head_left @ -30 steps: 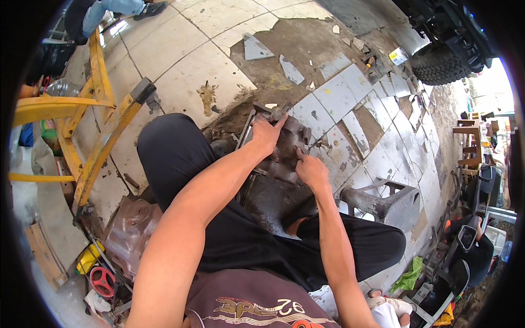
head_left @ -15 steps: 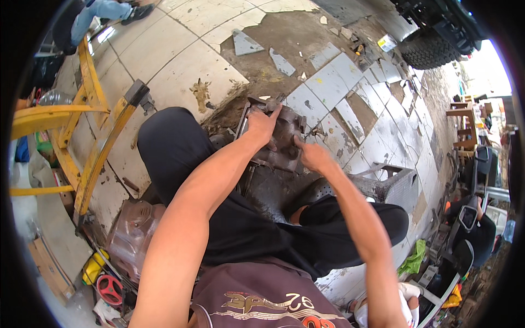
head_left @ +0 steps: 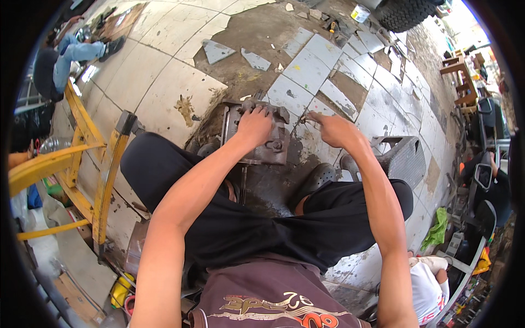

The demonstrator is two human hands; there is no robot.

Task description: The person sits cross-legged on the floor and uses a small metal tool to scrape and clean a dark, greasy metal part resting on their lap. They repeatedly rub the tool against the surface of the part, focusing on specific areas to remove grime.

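A greasy brown-grey metal housing (head_left: pixel 232 124), blocky with raised knobs and lobes, sits between my feet. My left hand (head_left: pixel 255 127) lies over its upper part, fingers curled down around a raised portion. To the right of the housing, my right hand (head_left: pixel 336 131) reaches low over the broken tiles. Its thumb and index finger come together at a small brownish piece (head_left: pixel 310 117), too small to name. My palm hides part of the housing's middle.
Yellow metal frame (head_left: pixel 104 186) stands at my left; a grey stool (head_left: pixel 403 159) lies to the right. Loose tile shards (head_left: pixel 216 51) and bare soil extend ahead, with a tyre (head_left: pixel 402 15) beyond. Another person's jeans (head_left: pixel 68 54) show far left, a person in a white shirt (head_left: pixel 429 287) lower right.
My right hand has left the housing and moved right to the small piece on the floor. My left hand has shifted its hold on the housing, which now lies at a different angle. The view has shifted.
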